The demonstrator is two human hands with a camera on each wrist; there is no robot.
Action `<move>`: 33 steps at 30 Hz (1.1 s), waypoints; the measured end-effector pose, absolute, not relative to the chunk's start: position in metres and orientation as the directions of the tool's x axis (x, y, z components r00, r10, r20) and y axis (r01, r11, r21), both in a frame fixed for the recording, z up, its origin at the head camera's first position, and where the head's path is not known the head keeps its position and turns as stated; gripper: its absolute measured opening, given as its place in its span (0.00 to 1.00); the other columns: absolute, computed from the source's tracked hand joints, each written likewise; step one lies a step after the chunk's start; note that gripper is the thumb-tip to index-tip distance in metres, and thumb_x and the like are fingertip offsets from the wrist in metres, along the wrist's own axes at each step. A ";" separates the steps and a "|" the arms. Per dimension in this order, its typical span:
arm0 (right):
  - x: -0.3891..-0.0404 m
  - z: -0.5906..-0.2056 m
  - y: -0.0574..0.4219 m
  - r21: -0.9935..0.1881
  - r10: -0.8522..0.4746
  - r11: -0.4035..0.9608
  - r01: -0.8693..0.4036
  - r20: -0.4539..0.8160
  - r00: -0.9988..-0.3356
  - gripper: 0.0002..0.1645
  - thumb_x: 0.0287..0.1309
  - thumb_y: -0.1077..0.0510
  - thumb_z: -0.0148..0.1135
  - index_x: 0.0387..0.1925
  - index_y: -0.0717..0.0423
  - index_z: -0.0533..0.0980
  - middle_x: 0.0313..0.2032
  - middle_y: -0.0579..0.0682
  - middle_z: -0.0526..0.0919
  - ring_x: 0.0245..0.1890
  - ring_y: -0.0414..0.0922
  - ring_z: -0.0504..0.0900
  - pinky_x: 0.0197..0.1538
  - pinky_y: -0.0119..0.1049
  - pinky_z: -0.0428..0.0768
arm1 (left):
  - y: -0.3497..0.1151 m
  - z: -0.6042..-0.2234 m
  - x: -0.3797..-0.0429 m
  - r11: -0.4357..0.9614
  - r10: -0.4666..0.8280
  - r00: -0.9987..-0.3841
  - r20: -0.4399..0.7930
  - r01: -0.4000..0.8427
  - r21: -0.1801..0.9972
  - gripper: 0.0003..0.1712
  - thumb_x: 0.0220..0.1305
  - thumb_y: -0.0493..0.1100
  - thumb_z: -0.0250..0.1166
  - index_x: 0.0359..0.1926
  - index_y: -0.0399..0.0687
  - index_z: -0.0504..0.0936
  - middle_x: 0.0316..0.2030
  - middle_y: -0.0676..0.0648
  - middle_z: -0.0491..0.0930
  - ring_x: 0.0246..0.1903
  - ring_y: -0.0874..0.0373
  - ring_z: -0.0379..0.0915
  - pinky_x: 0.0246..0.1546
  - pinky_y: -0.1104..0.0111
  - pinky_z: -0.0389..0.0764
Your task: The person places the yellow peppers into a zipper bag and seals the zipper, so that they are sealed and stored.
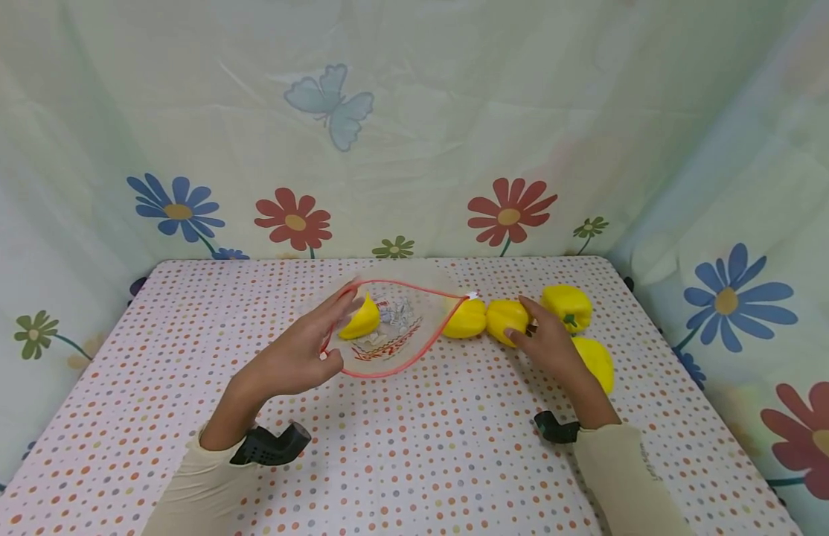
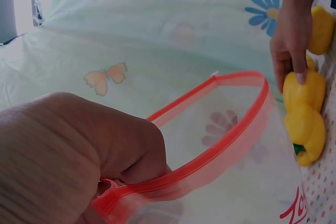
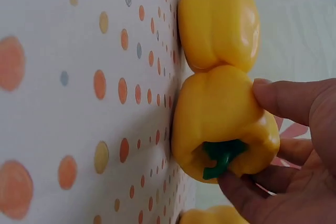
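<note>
My left hand [image 1: 290, 357] grips the red-edged mouth of a clear plastic zip bag [image 2: 210, 156], holding it agape. Inside the bag lies one yellow bell pepper [image 1: 362, 320]; red lettering shows on the bag's side. My right hand [image 1: 555, 350] has its thumb and fingers around a second yellow bell pepper [image 3: 220, 108], whose green stem faces the fingers in the right wrist view. End to end with it sits a third pepper [image 3: 218, 24], beside the bag's right corner and partly overlapped by it in the head view.
Two more yellow peppers are to the right, one [image 1: 566, 307] behind the right hand and another [image 1: 597, 365] partly hidden by the right wrist. A dotted cloth covers the table [image 1: 414, 461]. Flower-printed curtains [image 1: 414, 149] stand at the back and sides.
</note>
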State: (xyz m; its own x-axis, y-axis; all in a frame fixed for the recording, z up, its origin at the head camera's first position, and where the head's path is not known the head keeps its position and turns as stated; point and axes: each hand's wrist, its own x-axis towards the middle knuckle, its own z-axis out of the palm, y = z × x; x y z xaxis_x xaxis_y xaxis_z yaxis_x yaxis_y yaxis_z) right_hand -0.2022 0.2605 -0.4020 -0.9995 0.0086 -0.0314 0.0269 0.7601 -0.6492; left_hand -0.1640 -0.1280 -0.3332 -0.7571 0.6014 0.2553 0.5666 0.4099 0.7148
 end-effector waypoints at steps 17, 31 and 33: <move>-0.199 -0.410 0.257 -0.683 0.049 0.730 0.033 0.004 -0.999 0.41 0.65 0.55 0.61 0.73 0.57 0.55 0.69 0.65 0.57 0.62 0.62 0.63 0.63 0.60 0.62 | -0.117 -0.339 -0.162 0.409 0.638 -0.740 0.213 0.561 0.720 0.49 0.51 0.24 0.53 0.76 0.39 0.48 0.75 0.47 0.49 0.70 0.49 0.51 0.26 0.69 0.74; -0.184 -0.393 0.263 -0.736 0.051 0.676 -0.038 0.098 -0.994 0.41 0.64 0.54 0.62 0.73 0.57 0.55 0.69 0.63 0.59 0.66 0.62 0.63 0.62 0.56 0.67 | -0.117 -0.338 -0.160 0.396 0.632 -0.745 0.214 0.548 0.737 0.50 0.51 0.23 0.52 0.76 0.41 0.47 0.76 0.49 0.43 0.70 0.50 0.50 0.17 0.70 0.68; -0.180 -0.387 0.264 -0.746 0.048 0.663 -0.064 0.127 -0.991 0.41 0.64 0.54 0.62 0.73 0.58 0.56 0.69 0.64 0.59 0.65 0.62 0.63 0.61 0.56 0.68 | -0.116 -0.339 -0.161 0.399 0.634 -0.745 0.207 0.545 0.738 0.50 0.51 0.24 0.51 0.76 0.41 0.46 0.76 0.49 0.44 0.70 0.51 0.51 0.15 0.69 0.64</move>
State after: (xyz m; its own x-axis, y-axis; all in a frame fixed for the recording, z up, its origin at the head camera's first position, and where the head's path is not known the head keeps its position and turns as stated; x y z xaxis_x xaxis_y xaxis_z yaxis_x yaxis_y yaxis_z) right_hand -0.1797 0.2637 -0.3865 -0.9907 0.0475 0.1272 -0.0640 0.6629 -0.7459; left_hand -0.1607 -0.1162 -0.3387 -0.7450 0.6340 0.2073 0.5447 0.3988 0.7378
